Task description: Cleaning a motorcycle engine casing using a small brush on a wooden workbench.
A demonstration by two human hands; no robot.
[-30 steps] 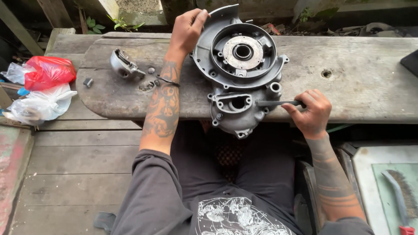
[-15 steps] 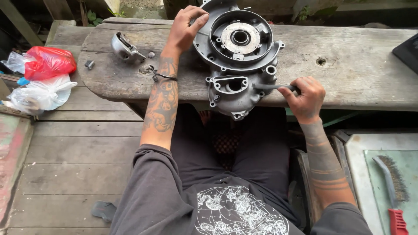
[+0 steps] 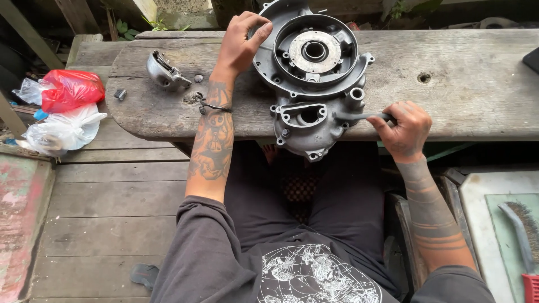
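Compared with half a second earlier, the grey engine casing [image 3: 314, 78] is seen lying in the same place on the wooden bench [image 3: 477, 78], overhanging its near edge. Its far-left rim is gripped by the left hand [image 3: 240, 45]. A thin metal tool [image 3: 362, 116], pressed against the casing's right side, is clamped in the right hand [image 3: 405, 130]. At far left, a red plastic bag [image 3: 70, 90] and a white bag [image 3: 59, 130] are bunched together on the decking; their contents cannot be told.
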